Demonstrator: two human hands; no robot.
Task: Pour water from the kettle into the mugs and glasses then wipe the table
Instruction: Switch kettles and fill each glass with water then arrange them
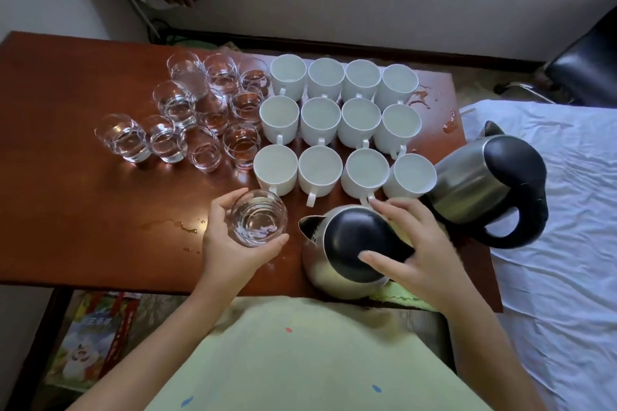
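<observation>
While the right hand [424, 250] grips it, the kettle [347, 250] spout points left.

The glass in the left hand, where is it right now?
Head view: the glass sits low centre, gripped by the left hand, just left of the near kettle.
</observation>
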